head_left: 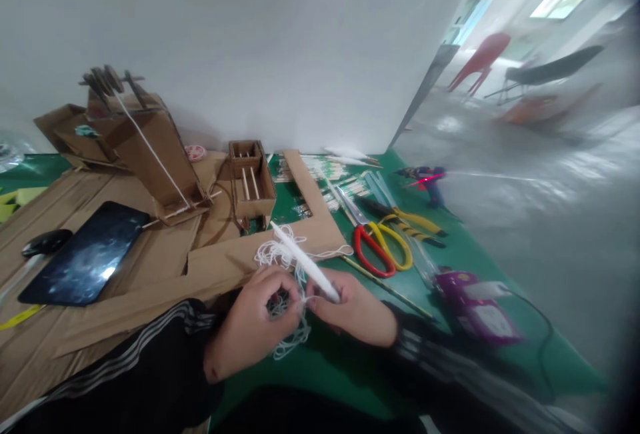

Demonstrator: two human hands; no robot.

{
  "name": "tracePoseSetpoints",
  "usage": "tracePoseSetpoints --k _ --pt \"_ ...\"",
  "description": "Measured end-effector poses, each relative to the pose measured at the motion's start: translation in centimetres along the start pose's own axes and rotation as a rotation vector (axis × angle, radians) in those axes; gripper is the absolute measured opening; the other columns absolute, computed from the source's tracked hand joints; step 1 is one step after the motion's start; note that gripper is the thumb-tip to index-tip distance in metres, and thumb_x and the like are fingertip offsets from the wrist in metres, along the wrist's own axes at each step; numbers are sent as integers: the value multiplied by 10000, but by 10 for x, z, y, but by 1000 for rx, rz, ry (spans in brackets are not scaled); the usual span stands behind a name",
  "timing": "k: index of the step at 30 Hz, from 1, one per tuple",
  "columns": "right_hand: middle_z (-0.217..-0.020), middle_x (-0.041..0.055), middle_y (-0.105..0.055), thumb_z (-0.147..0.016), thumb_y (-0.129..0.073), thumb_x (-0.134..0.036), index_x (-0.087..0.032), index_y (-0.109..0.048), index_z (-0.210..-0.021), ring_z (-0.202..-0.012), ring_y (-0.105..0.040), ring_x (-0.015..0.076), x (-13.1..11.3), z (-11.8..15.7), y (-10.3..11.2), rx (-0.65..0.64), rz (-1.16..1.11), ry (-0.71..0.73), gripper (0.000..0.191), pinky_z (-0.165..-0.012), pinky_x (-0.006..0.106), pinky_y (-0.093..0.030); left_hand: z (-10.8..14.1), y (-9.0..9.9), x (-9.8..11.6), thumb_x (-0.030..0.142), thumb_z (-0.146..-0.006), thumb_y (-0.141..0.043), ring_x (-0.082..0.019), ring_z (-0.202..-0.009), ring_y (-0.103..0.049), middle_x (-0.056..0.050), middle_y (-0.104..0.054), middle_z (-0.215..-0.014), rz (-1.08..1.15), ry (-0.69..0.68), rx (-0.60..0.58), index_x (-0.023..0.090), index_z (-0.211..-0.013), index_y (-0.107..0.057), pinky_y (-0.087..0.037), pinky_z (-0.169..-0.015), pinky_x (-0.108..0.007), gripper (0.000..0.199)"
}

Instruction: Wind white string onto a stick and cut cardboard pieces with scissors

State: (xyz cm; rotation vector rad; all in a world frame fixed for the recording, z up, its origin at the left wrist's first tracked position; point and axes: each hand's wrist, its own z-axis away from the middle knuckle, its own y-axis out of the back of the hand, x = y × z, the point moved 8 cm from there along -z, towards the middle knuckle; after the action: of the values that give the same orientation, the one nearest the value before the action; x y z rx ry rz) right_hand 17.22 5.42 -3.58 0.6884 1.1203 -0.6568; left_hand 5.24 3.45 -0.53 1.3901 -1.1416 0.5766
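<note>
My left hand [263,314] is closed, its thumb and fingers curled in a ring round strands of tangled white string [277,251]. Close beside it on the right, my right hand [350,306] grips a slim white spindle-shaped roll [306,262] that tapers to a point towards the upper left. A strand of string runs between the two hands at the thumbs. Loose loops of it lie on an L-shaped cardboard strip [320,234] and hang below my left hand.
Red-and-yellow scissors [373,251], pliers [417,222], a purple box [477,307] with a cable and a glue gun [425,177] lie right. At left are a black tablet [87,254], a mouse [47,242] and a cardboard crane-like model [150,147]. A cardboard box [253,184] stands ahead.
</note>
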Motion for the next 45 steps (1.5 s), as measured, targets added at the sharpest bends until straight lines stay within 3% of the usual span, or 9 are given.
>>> tracePoseSetpoints --k 7,14,22,28,33,40,45 --pt "-563 -76 -441 -717 -535 -103 -175 -490 -713 -430 -431 49 -7 -1 -2 -6 57 68 85 -399 151 -347 3 0 -4 27 -723 -541 -144 -777 -542 17 -569 -789 -49 9 34 200 -728 -485 -415 -738 -262 182" --pt "-551 -90 -422 -807 -541 -239 -181 -518 -805 -379 -388 48 -1 1 0 -21 4 -1 63 -347 155 -324 7 0 -12 104 -796 -540 -136 -753 -564 21 -593 -791 -19 104 21 203 -788 -510 -435 -728 -258 104" --pt "-574 -79 -450 -833 -539 -241 -181 -520 -781 -403 -416 52 -2 2 10 83 57 18 81 -371 158 -356 9 1 -14 144 -832 -531 -127 -719 -534 32 -557 -775 -1 125 10 221 -846 -526 -437 -689 -242 78" --pt "-574 -82 -444 -843 -548 -264 -184 -527 -797 -410 -415 55 -2 3 12 98 39 22 95 -384 164 -372 8 -1 -13 145 -834 -541 -139 -784 -565 24 -601 -873 -22 125 -18 257 -1036 -572 -444 -753 -260 233" --pt "-588 -79 -447 -829 -549 -254 -189 -517 -834 -424 -405 66 -6 4 8 105 58 32 72 -388 177 -361 5 -1 -9 164 -841 -554 -143 -781 -563 22 -596 -840 -45 100 -26 243 -953 -599 -433 -740 -261 145" --pt "-673 -27 -520 -755 -535 -127 -179 -551 -762 -591 -465 105 -20 9 9 159 234 207 55 -547 212 -388 6 -2 -11 200 -860 -559 -145 -729 -549 13 -592 -786 -46 118 -21 212 -846 -584 -422 -686 -264 31" --pt "-642 -42 -496 -802 -568 -208 -188 -556 -820 -564 -431 104 -15 9 7 145 303 212 30 -542 216 -362 4 2 -6 238 -881 -558 -158 -814 -567 -16 -603 -890 -11 56 12 208 -837 -591 -434 -728 -265 63"
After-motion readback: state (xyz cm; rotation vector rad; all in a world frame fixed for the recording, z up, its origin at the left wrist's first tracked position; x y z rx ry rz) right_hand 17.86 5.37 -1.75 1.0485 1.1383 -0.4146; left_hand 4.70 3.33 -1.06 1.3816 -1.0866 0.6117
